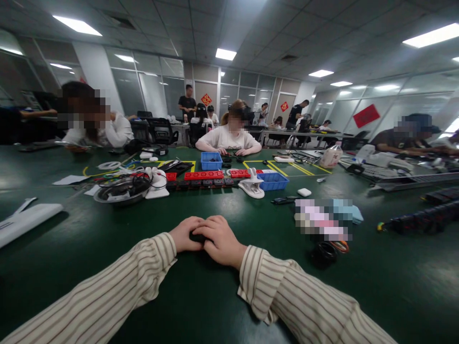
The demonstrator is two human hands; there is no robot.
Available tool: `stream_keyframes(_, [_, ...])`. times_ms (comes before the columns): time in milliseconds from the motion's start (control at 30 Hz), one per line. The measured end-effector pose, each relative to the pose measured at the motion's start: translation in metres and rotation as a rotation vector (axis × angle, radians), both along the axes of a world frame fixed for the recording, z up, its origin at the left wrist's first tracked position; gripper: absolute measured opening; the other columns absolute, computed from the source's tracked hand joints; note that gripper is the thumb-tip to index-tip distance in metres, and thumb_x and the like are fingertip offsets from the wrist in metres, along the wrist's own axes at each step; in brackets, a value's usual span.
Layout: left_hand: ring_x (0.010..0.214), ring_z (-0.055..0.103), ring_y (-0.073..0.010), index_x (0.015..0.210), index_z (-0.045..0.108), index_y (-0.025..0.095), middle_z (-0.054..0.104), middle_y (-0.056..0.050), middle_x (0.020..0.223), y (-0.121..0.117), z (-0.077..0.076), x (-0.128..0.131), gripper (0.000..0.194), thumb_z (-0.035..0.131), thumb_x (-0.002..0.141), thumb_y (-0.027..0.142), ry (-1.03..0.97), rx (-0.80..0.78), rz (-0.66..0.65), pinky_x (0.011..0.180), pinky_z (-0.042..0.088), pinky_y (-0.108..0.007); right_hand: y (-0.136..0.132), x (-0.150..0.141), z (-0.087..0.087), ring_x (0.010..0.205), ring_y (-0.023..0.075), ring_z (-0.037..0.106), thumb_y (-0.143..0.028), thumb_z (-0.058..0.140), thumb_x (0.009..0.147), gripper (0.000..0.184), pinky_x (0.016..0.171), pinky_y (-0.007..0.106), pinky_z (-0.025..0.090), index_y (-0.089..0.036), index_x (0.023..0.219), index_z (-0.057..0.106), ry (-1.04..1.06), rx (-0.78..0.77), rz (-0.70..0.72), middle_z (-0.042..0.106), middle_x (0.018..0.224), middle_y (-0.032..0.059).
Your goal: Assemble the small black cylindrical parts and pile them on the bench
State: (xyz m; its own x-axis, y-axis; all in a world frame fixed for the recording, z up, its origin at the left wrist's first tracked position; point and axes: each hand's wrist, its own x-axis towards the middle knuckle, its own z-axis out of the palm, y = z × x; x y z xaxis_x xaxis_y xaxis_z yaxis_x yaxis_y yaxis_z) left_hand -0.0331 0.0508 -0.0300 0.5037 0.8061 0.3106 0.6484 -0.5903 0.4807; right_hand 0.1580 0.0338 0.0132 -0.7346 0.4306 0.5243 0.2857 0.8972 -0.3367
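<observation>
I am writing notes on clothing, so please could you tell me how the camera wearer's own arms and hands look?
The left sleeve and right sleeve are long and cream-coloured, with thin brownish stripes along the forearms and loose-looking cuffs. The left hand and right hand are bare, without gloves.

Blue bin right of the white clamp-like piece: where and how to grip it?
I'd take the blue bin by its right end wall, coming from the right, thumb and fingers over the rim. It sits upright, open-topped; the white clamp-like piece crowds its left end. Right hand looks nearer, but it's on the small black object.
</observation>
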Motion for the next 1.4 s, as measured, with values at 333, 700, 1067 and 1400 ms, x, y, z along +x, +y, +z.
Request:
stream_keyframes(333, [0.097, 0.055, -0.0285, 0.104, 0.053, 0.018, 0.06, -0.007, 0.103, -0.01, 0.012, 0.01, 0.058, 0.074, 0.055, 0.039, 0.054, 0.058, 0.101, 0.091, 0.041, -0.045, 0.001, -0.001, -0.005, 0.105, 0.0225, 0.046, -0.034, 0.06, 0.078, 0.044, 0.092, 0.038, 0.034, -0.014, 0.115, 0.048, 0.096, -0.047, -0.264, 0.054, 0.112, 0.0097])
stream_keyframes(700, [0.094, 0.057, -0.0263, 0.091, 0.056, 0.019, 0.061, -0.006, 0.095, -0.012, 0.017, 0.012, 0.039, 0.069, 0.058, 0.035, 0.14, 0.115, 0.143, 0.099, 0.032, -0.049, 0.003, -0.003, -0.007, 0.089, 0.0195, 0.047, -0.037, 0.063, 0.077, 0.028, 0.079, 0.034, 0.039, -0.015, 0.094, 0.057, -0.005, -0.095, -0.321, 0.053, 0.09, 0.0051])
stream_keyframes(1067, [0.101, 0.055, -0.027, 0.102, 0.06, 0.016, 0.059, -0.007, 0.104, -0.008, 0.012, 0.007, 0.044, 0.068, 0.06, 0.027, 0.019, -0.025, 0.006, 0.092, 0.041, -0.04, 0.0, 0.0, -0.003, 0.105, 0.0209, 0.045, -0.016, 0.056, 0.074, 0.03, 0.094, 0.037, 0.035, -0.019, 0.104, 0.061, 0.055, 0.021, -0.009, 0.053, 0.112, 0.0069])
stream_keyframes(1400, [0.085, 0.055, -0.0247, 0.087, 0.052, 0.019, 0.059, -0.004, 0.089, -0.017, 0.019, 0.018, 0.044, 0.071, 0.057, 0.045, 0.138, 0.14, 0.192, 0.089, 0.039, -0.046, 0.002, -0.001, -0.007, 0.093, 0.0208, 0.048, -0.037, 0.063, 0.076, 0.034, 0.083, 0.036, 0.04, -0.016, 0.099, 0.05, 0.109, -0.131, -0.342, 0.052, 0.099, 0.007])
